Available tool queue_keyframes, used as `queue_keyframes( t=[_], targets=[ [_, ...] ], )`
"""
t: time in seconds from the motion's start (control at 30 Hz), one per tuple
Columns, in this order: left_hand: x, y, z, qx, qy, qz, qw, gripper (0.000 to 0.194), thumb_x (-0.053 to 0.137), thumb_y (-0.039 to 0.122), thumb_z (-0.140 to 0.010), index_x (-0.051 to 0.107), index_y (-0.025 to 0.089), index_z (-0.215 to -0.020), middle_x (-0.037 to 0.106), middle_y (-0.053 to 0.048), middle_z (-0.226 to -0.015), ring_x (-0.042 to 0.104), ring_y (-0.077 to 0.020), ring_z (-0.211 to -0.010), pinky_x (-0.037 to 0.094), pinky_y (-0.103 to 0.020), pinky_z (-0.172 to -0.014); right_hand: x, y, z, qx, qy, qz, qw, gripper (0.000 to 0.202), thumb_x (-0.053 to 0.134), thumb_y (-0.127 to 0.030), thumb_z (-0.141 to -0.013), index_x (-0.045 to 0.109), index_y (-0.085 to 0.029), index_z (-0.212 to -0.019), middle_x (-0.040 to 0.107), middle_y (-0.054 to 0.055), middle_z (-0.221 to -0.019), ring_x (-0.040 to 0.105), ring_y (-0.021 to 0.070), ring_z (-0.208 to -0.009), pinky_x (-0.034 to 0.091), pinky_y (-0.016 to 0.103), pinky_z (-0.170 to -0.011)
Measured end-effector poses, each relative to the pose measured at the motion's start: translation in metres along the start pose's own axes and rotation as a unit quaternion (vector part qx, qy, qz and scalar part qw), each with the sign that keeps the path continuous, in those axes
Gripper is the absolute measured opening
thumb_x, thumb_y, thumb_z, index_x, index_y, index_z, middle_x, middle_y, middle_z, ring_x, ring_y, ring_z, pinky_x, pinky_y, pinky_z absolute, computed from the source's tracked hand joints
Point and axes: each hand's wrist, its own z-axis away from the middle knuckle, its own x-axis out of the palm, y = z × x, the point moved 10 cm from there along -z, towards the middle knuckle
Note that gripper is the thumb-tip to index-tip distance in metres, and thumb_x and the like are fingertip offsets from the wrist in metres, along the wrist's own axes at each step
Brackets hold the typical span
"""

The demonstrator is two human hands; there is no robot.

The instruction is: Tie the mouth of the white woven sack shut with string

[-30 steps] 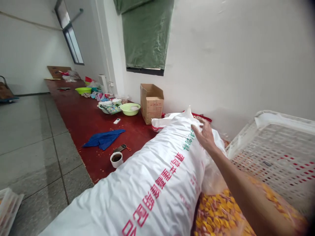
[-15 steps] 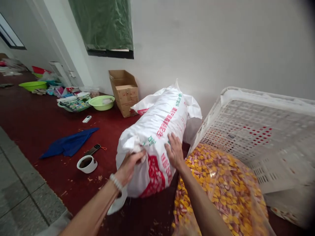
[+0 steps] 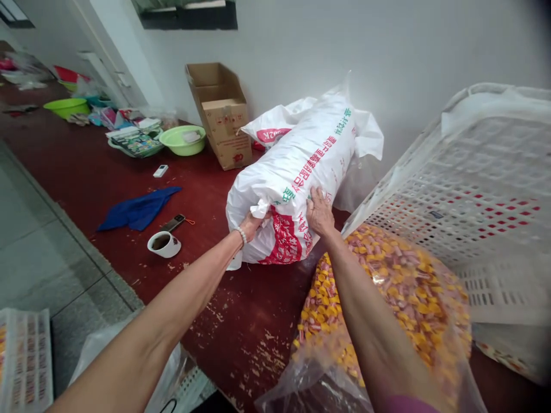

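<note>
A long white woven sack (image 3: 301, 172) with red and green print lies on the dark red table (image 3: 129, 189), its far end against the wall. My left hand (image 3: 252, 221) grips the bunched corner at its near end. My right hand (image 3: 319, 212) presses flat on the sack's near right side. Under my right forearm lies a clear plastic bag of yellow and pink wrapped pieces (image 3: 396, 292).
A white perforated crate (image 3: 473, 189) leans at the right. A cup (image 3: 163, 244), a phone (image 3: 173, 222), a blue cloth (image 3: 138, 209), a green bowl (image 3: 185, 140) and an open cardboard box (image 3: 221, 112) lie further left. The table's edge drops to a grey tiled floor (image 3: 38, 252).
The sack has gone from my near side onto the table and slid away toward the wall. My left hand came into view and took its corner; my right hand moved to its near end.
</note>
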Motion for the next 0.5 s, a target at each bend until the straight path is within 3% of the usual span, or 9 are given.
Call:
queue_keyframes(
  t=[0.13,0.3,0.37,0.4,0.5],
  targets=[
    [0.005,-0.003,0.03,0.026,-0.005,0.062,0.998,0.032,0.047,0.031,-0.089,0.056,0.011,-0.112,0.064,-0.009,-0.104,0.06,-0.0196,-0.091,0.048,-0.034,-0.081,-0.004,0.006,0.004,0.012,0.002,0.005,1.0,0.056,0.027,-0.035,-0.09,0.024,-0.017,-0.144,0.018,0.007,-0.152,0.02,0.0258,-0.138,0.02,0.048,-0.112],
    [0.003,-0.023,0.137,0.119,-0.014,0.048,0.992,0.037,0.064,0.022,-0.072,0.058,0.019,-0.108,0.061,-0.004,-0.113,0.054,-0.0217,-0.105,0.04,-0.033,-0.095,-0.003,0.018,0.015,0.031,-0.002,0.0,1.0,0.059,0.028,-0.034,-0.089,0.023,-0.015,-0.144,0.017,0.009,-0.151,0.023,0.0278,-0.137,0.022,0.05,-0.11],
    [0.002,-0.051,0.175,0.125,-0.023,0.014,0.992,0.024,0.057,0.021,-0.077,0.06,0.022,-0.101,0.063,-0.002,-0.107,0.055,-0.0195,-0.104,0.04,-0.032,-0.097,-0.003,0.026,0.02,0.036,-0.004,-0.007,0.999,0.06,0.03,-0.034,-0.088,0.023,-0.014,-0.144,0.017,0.01,-0.151,0.022,0.0268,-0.137,0.023,0.05,-0.11],
    [-0.006,-0.072,0.186,0.106,0.006,-0.011,0.994,0.023,0.053,0.02,-0.078,0.06,0.023,-0.1,0.063,-0.002,-0.108,0.055,-0.0188,-0.104,0.04,-0.031,-0.097,-0.005,0.031,0.023,0.038,-0.006,-0.012,0.999,0.061,0.032,-0.036,-0.087,0.024,-0.014,-0.143,0.019,0.011,-0.151,0.024,0.0267,-0.137,0.024,0.049,-0.11],
    [-0.038,-0.142,0.19,-0.004,0.117,-0.13,0.985,0.032,0.046,0.018,-0.08,0.052,0.02,-0.111,0.056,-0.006,-0.118,0.051,-0.0198,-0.111,0.039,-0.032,-0.098,-0.022,0.041,0.032,0.048,-0.006,-0.029,0.998,0.062,0.037,-0.048,-0.085,0.043,-0.01,-0.133,0.044,0.018,-0.137,0.042,0.0297,-0.125,0.036,0.048,-0.101]
  ],
)
